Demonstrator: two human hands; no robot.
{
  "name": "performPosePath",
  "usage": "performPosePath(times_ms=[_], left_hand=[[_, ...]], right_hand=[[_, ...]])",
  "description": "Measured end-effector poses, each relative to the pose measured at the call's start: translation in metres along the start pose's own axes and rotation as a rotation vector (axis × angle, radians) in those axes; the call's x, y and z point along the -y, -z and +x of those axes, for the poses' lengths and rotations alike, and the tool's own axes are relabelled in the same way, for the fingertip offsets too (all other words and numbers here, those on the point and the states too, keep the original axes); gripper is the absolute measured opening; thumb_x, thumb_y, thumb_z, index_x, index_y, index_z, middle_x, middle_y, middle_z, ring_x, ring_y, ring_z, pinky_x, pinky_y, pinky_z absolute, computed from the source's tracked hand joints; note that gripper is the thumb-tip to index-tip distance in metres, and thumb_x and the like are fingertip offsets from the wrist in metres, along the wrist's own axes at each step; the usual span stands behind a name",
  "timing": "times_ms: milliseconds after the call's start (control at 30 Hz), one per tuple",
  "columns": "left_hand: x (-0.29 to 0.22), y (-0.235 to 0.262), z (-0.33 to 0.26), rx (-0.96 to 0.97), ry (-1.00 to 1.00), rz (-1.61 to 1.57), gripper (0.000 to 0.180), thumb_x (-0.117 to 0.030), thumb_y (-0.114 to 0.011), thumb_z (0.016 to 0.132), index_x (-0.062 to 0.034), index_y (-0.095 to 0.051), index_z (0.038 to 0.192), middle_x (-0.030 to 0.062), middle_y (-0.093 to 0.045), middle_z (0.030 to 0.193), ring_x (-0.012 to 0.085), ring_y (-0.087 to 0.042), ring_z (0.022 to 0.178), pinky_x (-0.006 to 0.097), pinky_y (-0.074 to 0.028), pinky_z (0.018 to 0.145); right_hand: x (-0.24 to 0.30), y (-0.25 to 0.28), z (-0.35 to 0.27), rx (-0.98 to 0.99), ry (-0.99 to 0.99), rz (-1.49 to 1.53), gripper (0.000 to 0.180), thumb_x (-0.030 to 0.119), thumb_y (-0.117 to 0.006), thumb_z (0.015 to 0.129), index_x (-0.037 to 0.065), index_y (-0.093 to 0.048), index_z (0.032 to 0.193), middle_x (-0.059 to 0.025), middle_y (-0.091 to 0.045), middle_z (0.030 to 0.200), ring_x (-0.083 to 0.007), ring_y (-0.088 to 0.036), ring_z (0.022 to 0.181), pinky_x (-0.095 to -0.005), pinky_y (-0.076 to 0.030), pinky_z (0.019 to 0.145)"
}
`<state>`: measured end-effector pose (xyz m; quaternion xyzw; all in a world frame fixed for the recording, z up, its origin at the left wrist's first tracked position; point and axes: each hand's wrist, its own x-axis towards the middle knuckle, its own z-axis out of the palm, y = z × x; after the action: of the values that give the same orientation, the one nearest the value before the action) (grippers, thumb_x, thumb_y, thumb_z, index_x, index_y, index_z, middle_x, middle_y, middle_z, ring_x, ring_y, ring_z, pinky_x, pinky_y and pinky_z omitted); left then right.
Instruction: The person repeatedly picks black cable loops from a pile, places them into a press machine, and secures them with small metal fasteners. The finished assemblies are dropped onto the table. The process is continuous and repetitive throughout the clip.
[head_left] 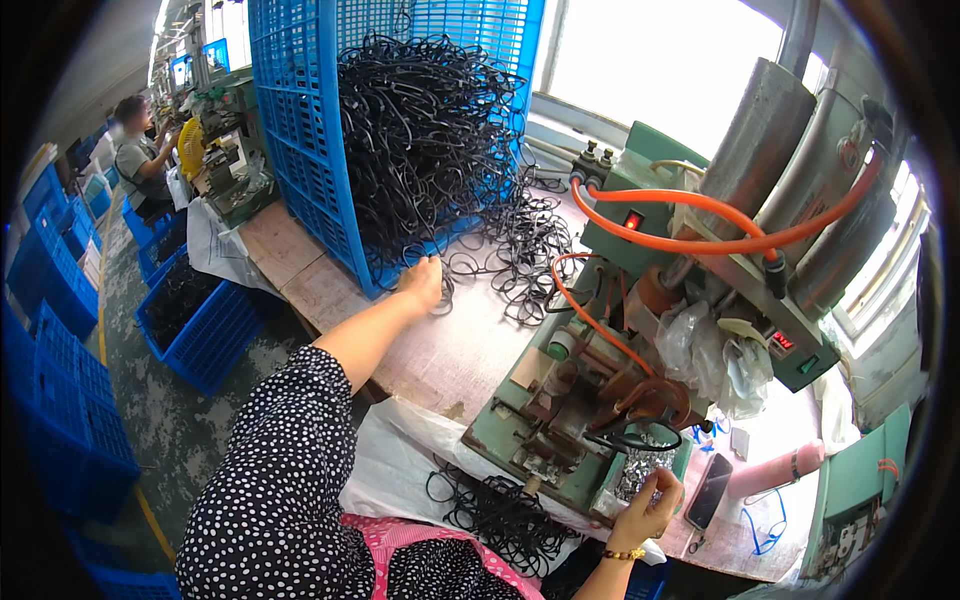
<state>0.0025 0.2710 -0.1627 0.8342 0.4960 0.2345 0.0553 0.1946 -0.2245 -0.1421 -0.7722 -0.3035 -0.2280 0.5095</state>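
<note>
At the open front of a blue plastic crate (345,200) set on its side, my left hand (424,284) is stretched out with its fingers curled on a black cord (447,293). A tangled heap of black cords (430,140) fills the crate and spills onto the table. My right hand (650,508) is beside a small green bin (607,500) of shiny metal pieces (640,468), its fingers bent together in a pinch. Whatever it pinches is too small to make out. A black loop (635,437) hangs from the green press machine (560,440) above the bin.
Orange air hoses (690,240) arch over the machine. A phone (708,491), a pink bottle (775,472) and blue-framed glasses (768,525) lie at the right. More black cords (500,510) hang by my lap. A co-worker (140,155) sits far left, past stacked blue crates (75,420).
</note>
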Motion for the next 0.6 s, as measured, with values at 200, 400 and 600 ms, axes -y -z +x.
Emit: performPosePath(times_ms=[200,400,600], left_hand=[[-0.02,0.035,-0.039,0.134,0.011,-0.461,0.017,-0.003,-0.059,0.078,-0.0047,-0.053,0.093,0.0106,-0.062,0.082,0.0244,-0.066,0.079,0.036,-0.052,0.065],[-0.074,0.102,-0.109,0.308,0.255,-1.217,0.014,-0.024,-0.052,0.103,-0.0115,-0.048,0.107,0.0028,-0.055,0.063,0.0081,-0.047,0.043,0.02,-0.035,0.038],[-0.12,0.161,-0.158,0.184,-0.048,-1.257,0.017,-0.02,-0.059,0.1,-0.0052,-0.059,0.108,0.0016,-0.06,0.074,0.0032,-0.05,0.058,0.017,-0.033,0.048]], right_hand=[[0.0,0.0,-0.002,-0.002,-0.01,0.034,0.009,-0.002,-0.061,0.09,-0.002,-0.066,0.097,-0.0112,-0.066,0.088,-0.0256,-0.061,0.083,-0.0412,-0.047,0.096],[0.004,0.004,0.002,0.046,-0.137,0.191,0.015,-0.006,-0.058,0.089,0.0,-0.068,0.097,-0.0085,-0.07,0.09,-0.02,-0.068,0.082,-0.046,-0.04,0.11],[0.032,0.009,0.019,0.058,-0.153,0.33,0.012,-0.009,-0.063,0.086,0.0,-0.064,0.095,-0.0069,-0.063,0.091,-0.0171,-0.059,0.089,-0.028,-0.046,0.081]])
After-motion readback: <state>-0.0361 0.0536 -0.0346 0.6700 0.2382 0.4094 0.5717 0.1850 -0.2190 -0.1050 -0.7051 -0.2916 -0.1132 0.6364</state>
